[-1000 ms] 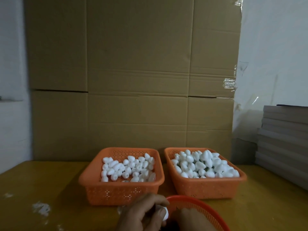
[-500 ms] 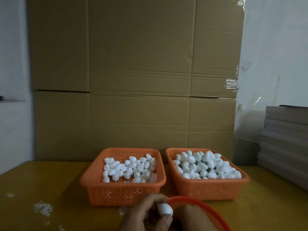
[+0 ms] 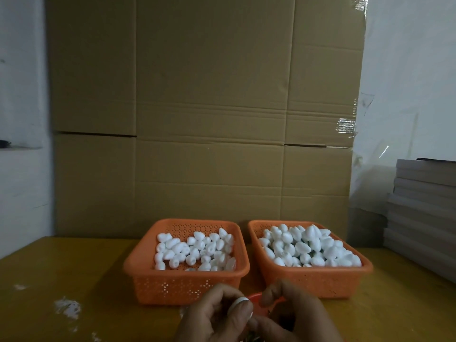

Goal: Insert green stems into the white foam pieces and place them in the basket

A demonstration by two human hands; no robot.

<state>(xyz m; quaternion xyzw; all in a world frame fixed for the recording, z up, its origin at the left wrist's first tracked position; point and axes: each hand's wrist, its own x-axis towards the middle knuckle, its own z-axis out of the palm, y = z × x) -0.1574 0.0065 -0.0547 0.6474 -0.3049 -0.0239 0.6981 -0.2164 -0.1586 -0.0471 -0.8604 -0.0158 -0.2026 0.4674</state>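
We found two baskets side by side on the counter (image 3: 61, 267): the left basket (image 3: 182, 287) and the right basket (image 3: 320, 282), each holding foam pieces (image 3: 195, 250). Behind them stood a wall of cardboard boxes (image 3: 209, 119). A stack of boards (image 3: 424, 208) lay at the far right. Before the baskets, nearest us, the left hand (image 3: 212, 319) and right hand (image 3: 296, 317) met, a foam piece (image 3: 240, 301) between them.

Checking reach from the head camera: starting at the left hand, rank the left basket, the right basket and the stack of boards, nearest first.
From the left hand:
1. Left basket, just beyond it.
2. Right basket, farther, to the right.
3. Stack of boards, far right edge.
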